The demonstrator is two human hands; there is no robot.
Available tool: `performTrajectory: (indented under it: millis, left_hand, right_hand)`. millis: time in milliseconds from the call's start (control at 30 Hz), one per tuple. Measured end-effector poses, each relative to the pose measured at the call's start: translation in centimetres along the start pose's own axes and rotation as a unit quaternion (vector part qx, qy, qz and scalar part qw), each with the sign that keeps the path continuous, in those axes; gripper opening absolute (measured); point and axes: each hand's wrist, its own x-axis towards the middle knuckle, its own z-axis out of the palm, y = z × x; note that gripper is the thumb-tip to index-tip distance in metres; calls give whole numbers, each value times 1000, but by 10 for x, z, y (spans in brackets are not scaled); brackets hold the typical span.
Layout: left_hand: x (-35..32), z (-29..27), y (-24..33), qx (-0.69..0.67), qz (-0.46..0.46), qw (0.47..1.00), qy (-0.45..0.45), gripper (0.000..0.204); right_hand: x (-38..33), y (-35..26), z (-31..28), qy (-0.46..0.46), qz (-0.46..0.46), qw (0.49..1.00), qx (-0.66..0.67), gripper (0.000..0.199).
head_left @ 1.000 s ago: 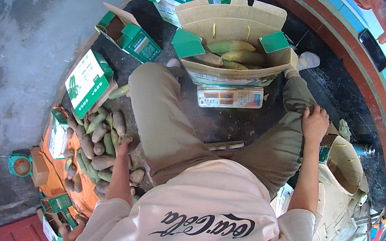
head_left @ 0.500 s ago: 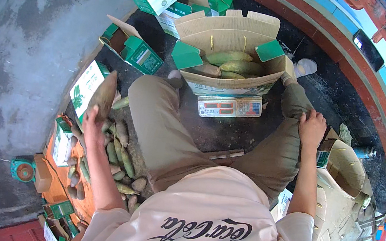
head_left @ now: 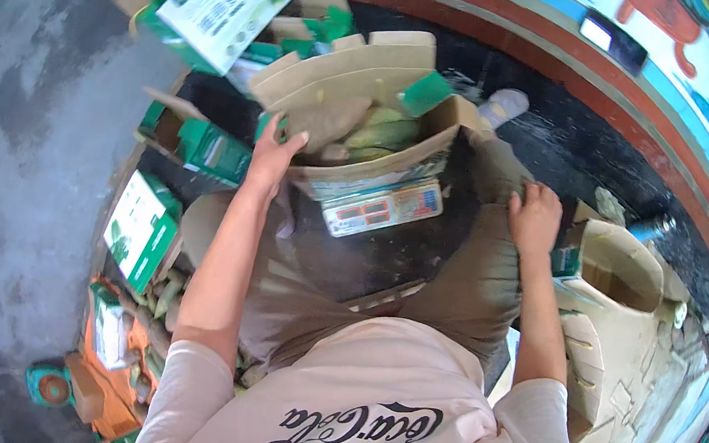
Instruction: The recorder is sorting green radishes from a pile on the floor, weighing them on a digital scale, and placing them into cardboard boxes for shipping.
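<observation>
An open cardboard box (head_left: 424,151) stands between my legs, its flaps raised. Inside lie several long green radishes (head_left: 383,134). At the left end of the box, my left hand (head_left: 275,155) grips a large brown, soil-coated radish (head_left: 330,120), thumb apart from the fingers; motion blurs its outline. Right in front of the box is a digital scale (head_left: 382,209) with red displays; the box appears to stand on its platform, which is hidden. My right hand (head_left: 535,217) lies over my right knee, fingers spread and holding nothing.
Green-and-white cartons (head_left: 222,0) are stacked at the far left, with a smaller open green box (head_left: 216,150) nearer. Loose radishes (head_left: 169,295) lie beside my left thigh. Opened cardboard boxes (head_left: 619,261) stand on the right. A phone (head_left: 615,42) is by the far wall.
My left hand has carried the brown radish from beside my left leg up and right into the box. The whole view has turned; my right hand stays on the knee.
</observation>
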Motion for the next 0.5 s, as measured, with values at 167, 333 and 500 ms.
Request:
performTrajectory:
  millis: [167,333,500]
  left_hand:
    - [-8,2,-31,342,114,925,-118,59]
    - [-34,20,-15,497,104,846,-165,51]
    - [-37,11,-7,437,123,874,-173,49]
  right_hand:
    - [-3,2,0,58,24,984,168,27]
    - [-35,62,-3,129,135,977,105,25]
    - [-61,116,-9,-84,315,940,-100,33]
